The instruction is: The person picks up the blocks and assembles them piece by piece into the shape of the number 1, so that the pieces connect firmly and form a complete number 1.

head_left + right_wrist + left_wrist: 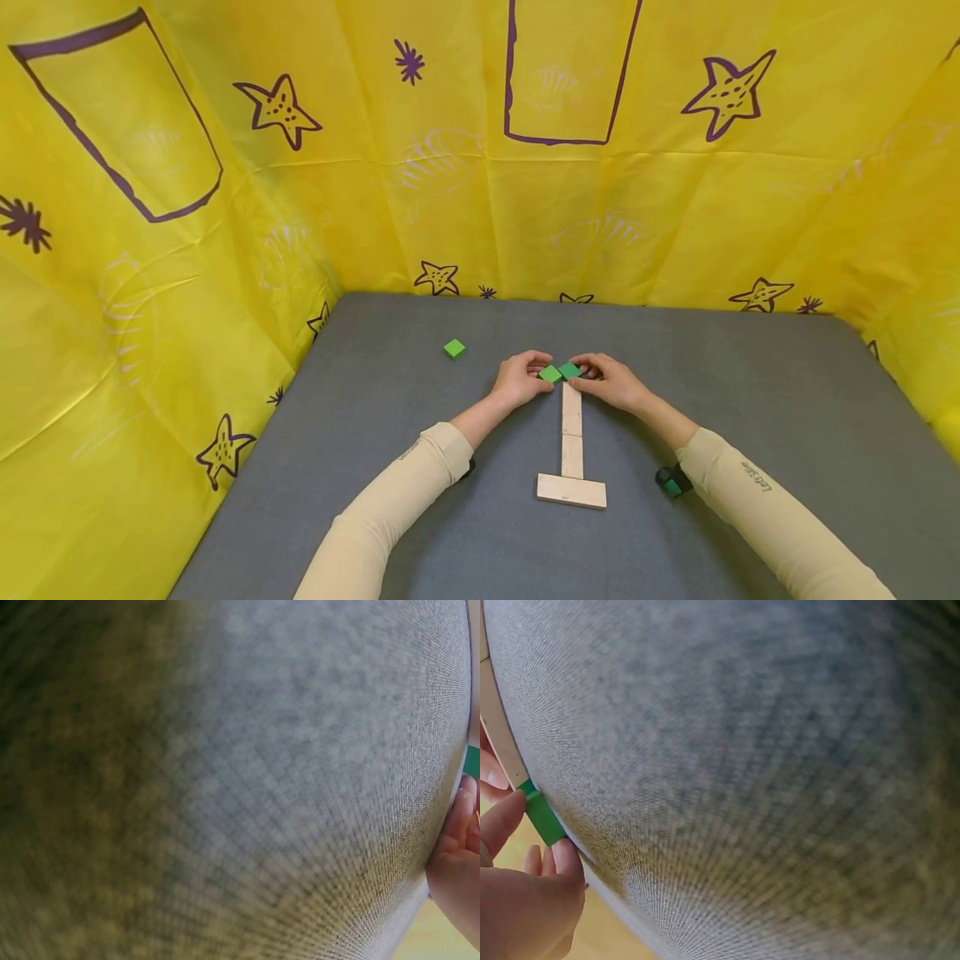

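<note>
My left hand (pixel 519 379) pinches a light green square block (pixel 551 374) between thumb and fingers. From the other side my right hand (pixel 613 385) holds a darker green block (pixel 570 371) the same way. The two blocks sit corner to corner at the far end of a line of pale wooden planks (pixel 572 410). In the left wrist view, thumb and fingertips grip opposite ends of the light green block (pixel 546 819). Only a sliver of the dark green block (pixel 472 760) shows in the right wrist view, beside the fingers.
A wider wooden plank (pixel 572 492) lies crosswise at the near end of the line. Another light green block (pixel 454 348) lies to the left, farther back on the grey table (pixel 360 375). Yellow patterned cloth (pixel 450 208) hangs behind and along the sides.
</note>
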`<state>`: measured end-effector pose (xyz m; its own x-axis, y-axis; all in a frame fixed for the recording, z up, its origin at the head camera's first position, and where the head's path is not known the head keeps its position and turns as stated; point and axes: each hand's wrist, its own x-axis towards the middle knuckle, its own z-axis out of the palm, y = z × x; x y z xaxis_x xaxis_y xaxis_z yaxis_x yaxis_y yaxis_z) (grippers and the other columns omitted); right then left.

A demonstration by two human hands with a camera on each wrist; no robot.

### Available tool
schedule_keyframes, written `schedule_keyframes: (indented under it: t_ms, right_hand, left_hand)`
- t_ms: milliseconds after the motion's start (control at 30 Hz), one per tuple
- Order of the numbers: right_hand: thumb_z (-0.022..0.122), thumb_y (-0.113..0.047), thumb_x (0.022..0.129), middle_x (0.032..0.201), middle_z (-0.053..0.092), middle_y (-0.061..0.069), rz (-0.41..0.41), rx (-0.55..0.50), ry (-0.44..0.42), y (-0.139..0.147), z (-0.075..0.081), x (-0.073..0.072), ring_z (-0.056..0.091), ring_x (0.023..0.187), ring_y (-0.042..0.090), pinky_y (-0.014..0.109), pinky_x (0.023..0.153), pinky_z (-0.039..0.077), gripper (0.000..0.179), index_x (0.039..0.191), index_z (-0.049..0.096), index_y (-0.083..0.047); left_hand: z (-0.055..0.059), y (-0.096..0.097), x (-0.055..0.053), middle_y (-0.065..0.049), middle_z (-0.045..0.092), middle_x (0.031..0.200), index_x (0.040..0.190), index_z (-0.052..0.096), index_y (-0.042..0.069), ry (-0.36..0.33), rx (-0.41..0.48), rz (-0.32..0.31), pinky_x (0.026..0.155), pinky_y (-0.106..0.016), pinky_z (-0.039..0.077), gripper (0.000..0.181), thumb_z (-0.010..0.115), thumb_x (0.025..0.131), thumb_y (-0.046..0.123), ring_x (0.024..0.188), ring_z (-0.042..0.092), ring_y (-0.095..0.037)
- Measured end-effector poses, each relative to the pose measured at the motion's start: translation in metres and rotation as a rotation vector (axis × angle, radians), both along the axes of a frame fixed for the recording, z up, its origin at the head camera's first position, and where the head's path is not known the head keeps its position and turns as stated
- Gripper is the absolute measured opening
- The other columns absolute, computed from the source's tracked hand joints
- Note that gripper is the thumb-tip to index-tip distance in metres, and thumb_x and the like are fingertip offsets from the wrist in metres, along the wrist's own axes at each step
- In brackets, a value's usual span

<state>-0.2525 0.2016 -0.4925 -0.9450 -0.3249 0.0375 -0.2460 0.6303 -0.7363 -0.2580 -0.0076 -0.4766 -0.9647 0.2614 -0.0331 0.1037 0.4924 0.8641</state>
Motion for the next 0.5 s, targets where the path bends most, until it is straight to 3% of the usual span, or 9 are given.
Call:
schedule_keyframes:
  t_ms: [500]
  right_hand:
    - [0.068,-0.026,0.092,0.102,0.058,0.008,0.002,0.000,-0.001,-0.0005,0.0010,0.0010,0.051,0.090,0.022,0.038,0.080,0.042,0.041,0.126,0.061,-0.003]
  left_hand:
    - [-0.0023,0.0004,0.0002,-0.009,0.067,0.117,0.121,0.066,0.004,0.001,0.001,-0.007,0.087,-0.029,0.052,0.042,0.078,0.081,0.003,0.107,0.064,-0.023]
